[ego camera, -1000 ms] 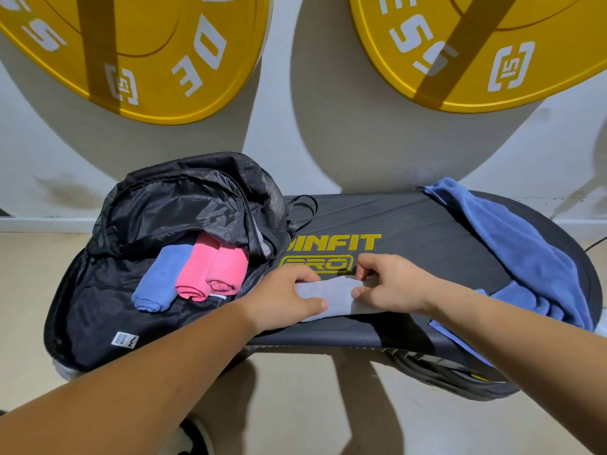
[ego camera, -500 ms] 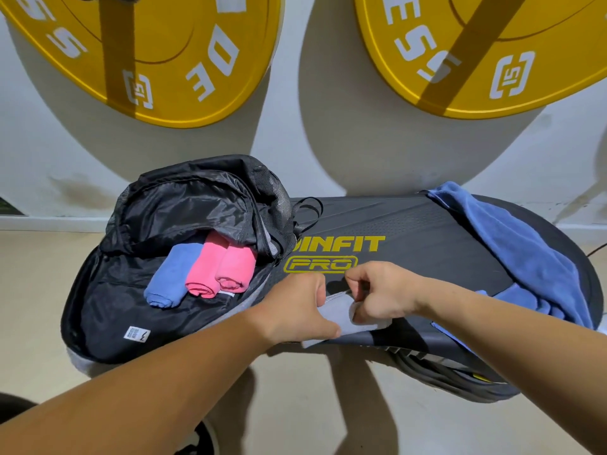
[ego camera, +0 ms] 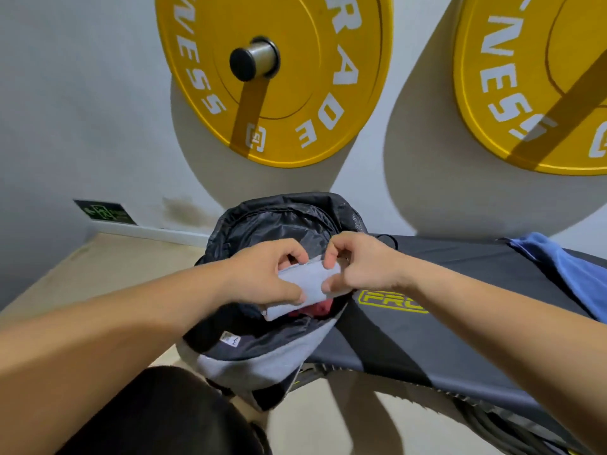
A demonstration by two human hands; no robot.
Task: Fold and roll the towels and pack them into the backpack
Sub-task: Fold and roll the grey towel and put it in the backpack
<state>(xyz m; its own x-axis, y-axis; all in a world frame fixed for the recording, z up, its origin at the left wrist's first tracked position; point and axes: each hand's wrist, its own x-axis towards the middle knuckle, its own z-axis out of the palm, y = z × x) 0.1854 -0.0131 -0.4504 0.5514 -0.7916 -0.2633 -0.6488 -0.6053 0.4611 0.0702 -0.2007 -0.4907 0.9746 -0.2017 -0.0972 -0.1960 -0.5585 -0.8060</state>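
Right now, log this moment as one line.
left hand + right hand: gripping rolled grey towel | over open backpack | pink towel inside

The backpack lies open on the left end of the bench. Above its opening, both hands hold a towel (another lies inside, beneath it). A cloth drapes the bench's right end.
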